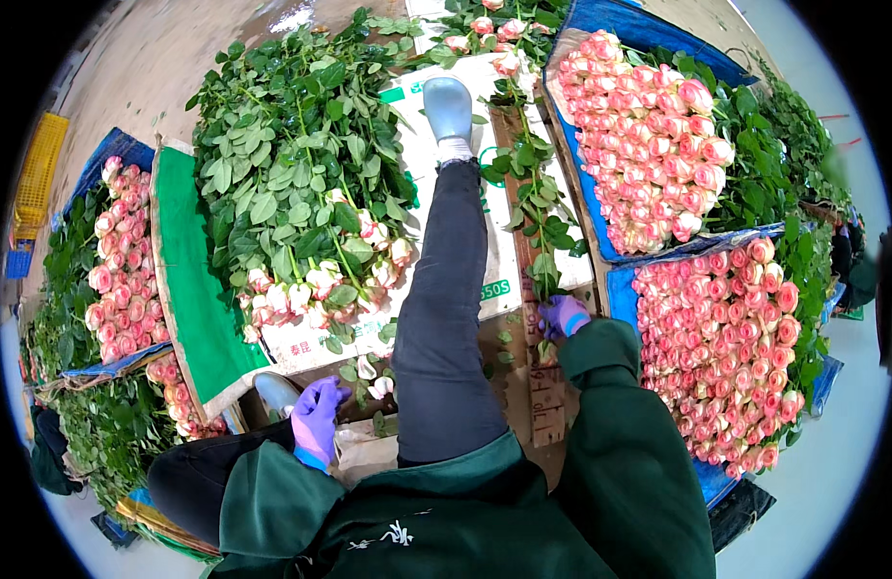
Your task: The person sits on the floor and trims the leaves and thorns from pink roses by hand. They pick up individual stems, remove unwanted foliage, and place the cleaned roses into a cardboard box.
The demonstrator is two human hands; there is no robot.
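My right hand point(562, 316), in a purple glove, is closed around a rose stem point(536, 210). The leafy stem stretches away from me along a marked wooden measuring board point(546, 402), and a pale rose bloom point(547, 352) shows just below the hand. My left hand point(317, 412), gloved in purple too, is raised near my bent knee with its fingers curled together and nothing visible in them. Ahead of it lies a large heap of leafy roses point(294, 166), their pink and white blooms point(308, 293) turned towards me.
Bundled pink roses point(641, 137) with blue wrapping stand at the right, above another bundle point(721, 354). More roses point(124, 268) stand left, beyond a green panel point(192, 268). My booted foot point(447, 108) rests on white printed sheeting point(500, 289). Loose petals point(381, 387) lie between my legs.
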